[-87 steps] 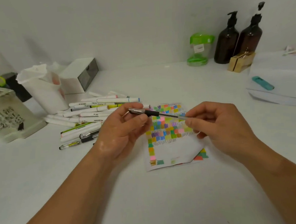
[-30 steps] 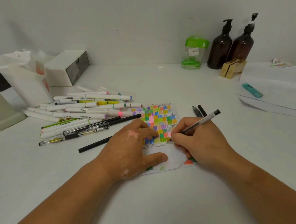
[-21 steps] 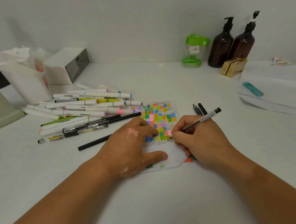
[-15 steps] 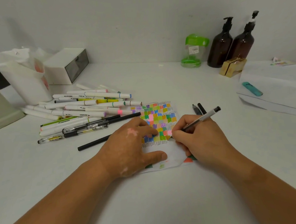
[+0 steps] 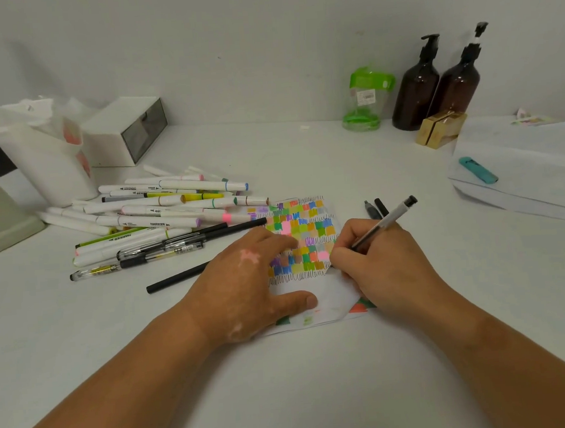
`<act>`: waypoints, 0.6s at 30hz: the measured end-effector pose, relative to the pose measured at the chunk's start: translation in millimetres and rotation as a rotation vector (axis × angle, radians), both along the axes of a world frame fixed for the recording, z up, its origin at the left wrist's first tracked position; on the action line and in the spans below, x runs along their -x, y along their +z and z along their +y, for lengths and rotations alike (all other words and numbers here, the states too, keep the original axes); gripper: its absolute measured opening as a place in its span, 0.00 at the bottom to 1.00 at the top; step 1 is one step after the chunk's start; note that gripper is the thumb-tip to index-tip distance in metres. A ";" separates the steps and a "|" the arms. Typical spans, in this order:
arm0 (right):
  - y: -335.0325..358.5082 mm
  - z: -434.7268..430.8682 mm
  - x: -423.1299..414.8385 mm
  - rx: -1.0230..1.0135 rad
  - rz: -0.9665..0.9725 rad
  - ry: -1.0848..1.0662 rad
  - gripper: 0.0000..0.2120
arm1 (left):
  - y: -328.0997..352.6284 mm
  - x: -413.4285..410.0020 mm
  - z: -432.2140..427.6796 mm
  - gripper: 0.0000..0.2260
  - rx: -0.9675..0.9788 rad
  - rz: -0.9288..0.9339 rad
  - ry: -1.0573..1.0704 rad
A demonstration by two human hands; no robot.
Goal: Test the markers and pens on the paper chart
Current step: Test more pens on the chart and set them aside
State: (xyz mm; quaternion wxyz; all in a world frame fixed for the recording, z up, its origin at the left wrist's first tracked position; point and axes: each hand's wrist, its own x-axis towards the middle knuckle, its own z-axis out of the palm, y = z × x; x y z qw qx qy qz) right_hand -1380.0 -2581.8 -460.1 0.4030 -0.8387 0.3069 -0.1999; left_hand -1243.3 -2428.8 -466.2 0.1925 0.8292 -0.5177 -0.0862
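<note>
Pressing flat, the left hand (image 5: 246, 283) pinned the paper chart (image 5: 304, 232); the right hand (image 5: 378, 267) pinched a pen (image 5: 387, 221); one marker (image 5: 148, 223) read "MARKER".

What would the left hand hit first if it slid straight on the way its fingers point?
Probably the right hand: the left hand lies flat on the paper chart, fingertips aimed across the coloured squares toward the fingers gripping the pen. Both sit at paper level, so little depth doubt.
</note>
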 end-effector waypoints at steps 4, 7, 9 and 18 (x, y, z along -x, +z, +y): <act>6.4 -8.4 3.3 -0.192 -0.251 -0.101 0.08 | 2.5 1.8 2.7 0.19 0.180 0.123 0.100; 11.0 -9.7 6.9 -0.331 -0.350 -0.044 0.10 | 9.3 -1.8 3.2 0.06 0.408 0.263 0.192; 13.0 -8.1 7.5 -0.386 -0.385 0.020 0.11 | 11.9 -3.7 4.3 0.09 0.454 0.315 0.209; 21.2 -3.6 8.6 -0.588 -0.552 0.194 0.05 | 11.4 -2.6 6.1 0.17 0.560 0.567 0.124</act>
